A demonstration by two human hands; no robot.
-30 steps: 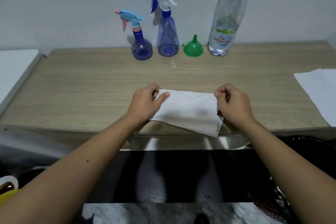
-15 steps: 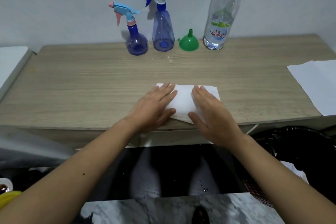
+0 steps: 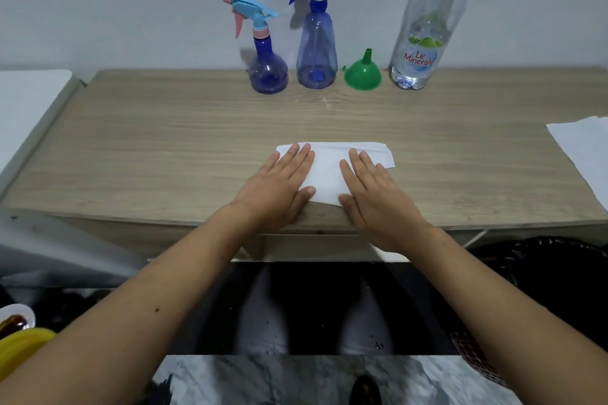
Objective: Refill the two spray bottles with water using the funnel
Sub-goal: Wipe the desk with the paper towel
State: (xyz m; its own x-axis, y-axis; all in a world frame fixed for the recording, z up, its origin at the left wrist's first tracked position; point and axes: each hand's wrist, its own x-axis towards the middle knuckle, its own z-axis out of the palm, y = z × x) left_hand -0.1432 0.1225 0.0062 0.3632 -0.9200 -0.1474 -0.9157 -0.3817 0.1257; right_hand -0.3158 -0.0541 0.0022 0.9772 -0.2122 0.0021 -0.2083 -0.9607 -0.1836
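Observation:
Against the back wall stand a round blue spray bottle (image 3: 267, 72) with a light-blue and pink trigger head and a taller blue spray bottle (image 3: 316, 49) with a white and blue head. Right of them a green funnel (image 3: 362, 73) sits mouth down, then a large clear water bottle (image 3: 419, 52) with little water in it. Near the front edge of the wooden table (image 3: 164, 141) lies a folded white tissue (image 3: 329, 168). My left hand (image 3: 276, 187) and my right hand (image 3: 375, 191) lie flat on it, fingers straight.
A second white paper sheet (image 3: 582, 154) lies at the table's right edge. A white surface (image 3: 26, 99) adjoins the table on the left. Below are a black bag (image 3: 543, 273) at the right and a yellow object (image 3: 19, 348) at the lower left.
A second ago both hands pinched the tissue's ends above the table edge. They laid it down, and now both palms press it flat, a little farther onto the table.

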